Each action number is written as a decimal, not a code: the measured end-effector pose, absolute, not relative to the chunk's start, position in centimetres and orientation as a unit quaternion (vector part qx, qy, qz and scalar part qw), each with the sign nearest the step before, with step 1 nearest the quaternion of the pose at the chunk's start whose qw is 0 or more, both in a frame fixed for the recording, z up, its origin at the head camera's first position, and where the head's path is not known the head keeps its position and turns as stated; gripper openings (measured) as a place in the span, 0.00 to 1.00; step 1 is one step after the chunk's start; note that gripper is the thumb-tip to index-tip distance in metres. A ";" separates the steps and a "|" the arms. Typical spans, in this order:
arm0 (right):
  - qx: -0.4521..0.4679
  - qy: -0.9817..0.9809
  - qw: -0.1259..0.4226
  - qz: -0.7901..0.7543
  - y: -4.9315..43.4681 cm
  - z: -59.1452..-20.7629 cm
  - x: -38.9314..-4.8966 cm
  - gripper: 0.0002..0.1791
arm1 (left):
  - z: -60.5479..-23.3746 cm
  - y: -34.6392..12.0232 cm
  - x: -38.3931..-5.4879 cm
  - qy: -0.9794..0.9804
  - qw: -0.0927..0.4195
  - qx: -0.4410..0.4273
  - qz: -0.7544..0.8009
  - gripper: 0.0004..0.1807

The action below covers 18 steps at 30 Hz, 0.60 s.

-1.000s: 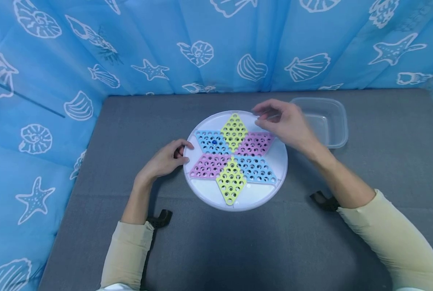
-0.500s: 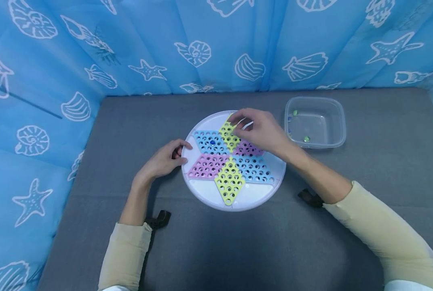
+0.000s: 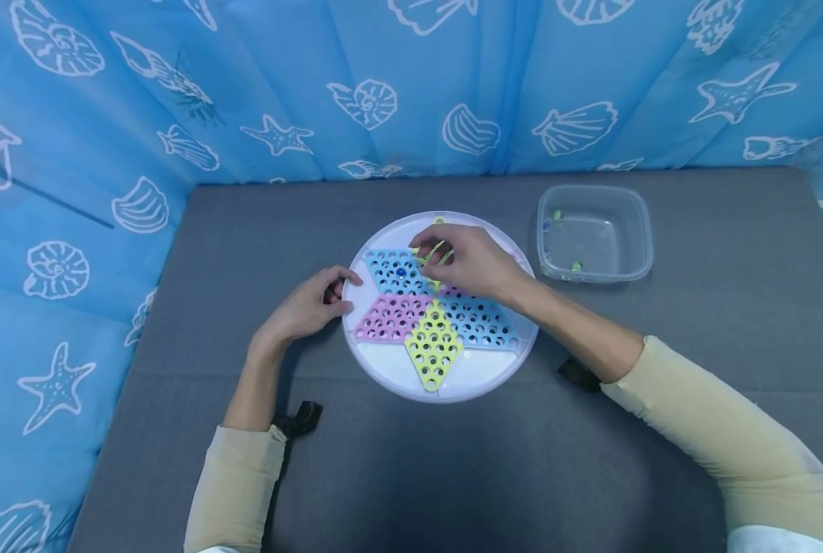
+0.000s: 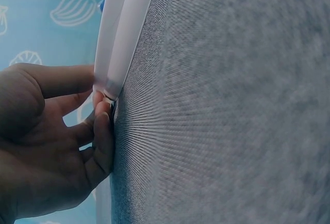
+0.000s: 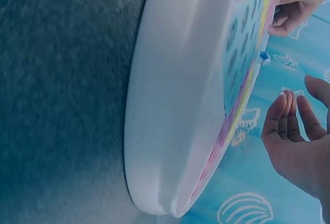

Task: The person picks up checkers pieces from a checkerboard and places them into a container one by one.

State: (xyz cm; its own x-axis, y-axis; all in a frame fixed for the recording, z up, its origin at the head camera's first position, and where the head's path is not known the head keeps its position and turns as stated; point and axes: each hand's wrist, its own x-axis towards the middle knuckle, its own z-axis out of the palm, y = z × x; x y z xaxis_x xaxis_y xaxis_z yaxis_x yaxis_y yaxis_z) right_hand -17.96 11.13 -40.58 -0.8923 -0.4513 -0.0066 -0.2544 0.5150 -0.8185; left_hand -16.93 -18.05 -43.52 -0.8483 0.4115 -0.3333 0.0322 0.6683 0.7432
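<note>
A round white Chinese checkers board [image 3: 376, 365] with a star of yellow, pink and blue perforated panels lies on the table. One blue marble [image 3: 400, 273] sits on its upper left blue panel. At the board's left rim, my left hand [image 3: 306, 306] grips the edge between thumb and fingers, as the left wrist view also shows. My right hand [image 3: 473, 263] hovers above the yellow and pink panels at the back, palm down, fingers loosely bent toward the blue marble. In the right wrist view, nothing shows between the parted thumb and fingers of the right hand [image 5: 296, 141].
A clear plastic container [image 3: 598, 275] stands behind and right of the board. Inside are a few marbles, including a green marble [image 3: 577, 266] near its front wall. The grey cloth-covered table [image 3: 411, 468] ends at a blue shell-patterned curtain [image 3: 280, 69] at the back and left.
My right hand has moved left from beside the container to over the board, near the blue marble. The left hand keeps its grip on the rim.
</note>
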 end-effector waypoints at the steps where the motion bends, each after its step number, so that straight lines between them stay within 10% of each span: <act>1: -0.202 0.865 0.119 -0.444 11.0 -40.7 -17.9 0.20 | -43.5 -18.1 -16.9 0.880 0.246 0.125 0.387 0.17; 18: -0.230 0.872 0.186 -0.391 9.3 -42.4 -18.7 0.24 | -43.6 -18.0 -17.0 0.882 0.250 0.117 0.383 0.19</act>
State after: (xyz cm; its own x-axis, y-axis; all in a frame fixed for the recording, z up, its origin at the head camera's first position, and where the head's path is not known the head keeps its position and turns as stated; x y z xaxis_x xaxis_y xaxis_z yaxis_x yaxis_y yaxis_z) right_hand -18.70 9.28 -42.43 -0.8246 -0.5468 -0.1448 -0.2557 0.5886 -0.7669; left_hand -16.96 -18.04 -43.63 -0.8480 0.3978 -0.3502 0.0155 0.6791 0.7339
